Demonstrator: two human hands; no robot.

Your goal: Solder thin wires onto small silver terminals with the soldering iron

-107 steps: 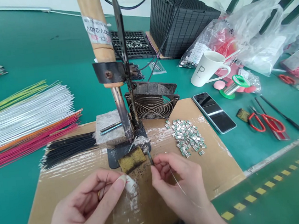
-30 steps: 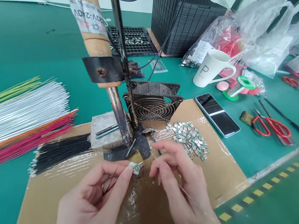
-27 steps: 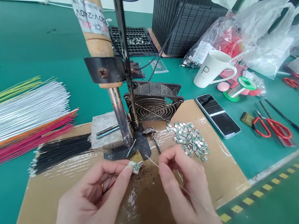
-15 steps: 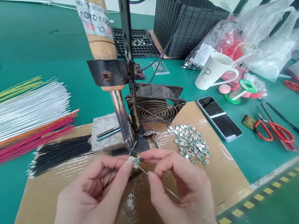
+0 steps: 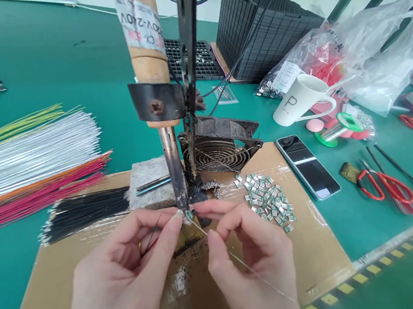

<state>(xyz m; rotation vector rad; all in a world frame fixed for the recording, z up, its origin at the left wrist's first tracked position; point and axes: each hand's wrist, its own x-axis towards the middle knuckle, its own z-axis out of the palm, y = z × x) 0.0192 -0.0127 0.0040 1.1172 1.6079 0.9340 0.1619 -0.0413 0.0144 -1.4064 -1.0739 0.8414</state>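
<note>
My left hand (image 5: 130,275) pinches a small green and silver connector (image 5: 188,216) with a thin black wire (image 5: 149,237) running back through its fingers. My right hand (image 5: 254,257) pinches a thin strand of solder wire (image 5: 240,264) whose end meets the connector. Both sit right at the tip of the soldering iron (image 5: 176,177), which is clamped upright on a stand with a wooden handle. A loose pile of the same small connectors (image 5: 269,204) lies on the cardboard sheet (image 5: 311,242) just right of my right hand.
Bundles of white, pink, orange, yellow and black wires (image 5: 38,167) lie at the left. A small fan (image 5: 220,148) stands behind the iron. To the right are a phone (image 5: 307,166), a white mug (image 5: 299,100), a solder spool (image 5: 340,125), red scissors (image 5: 387,184), plastic bags and black trays (image 5: 263,25).
My hands came together and moved up from the cardboard to the iron's tip. The right hand brought the solder wire's end onto the connector held by the left hand.
</note>
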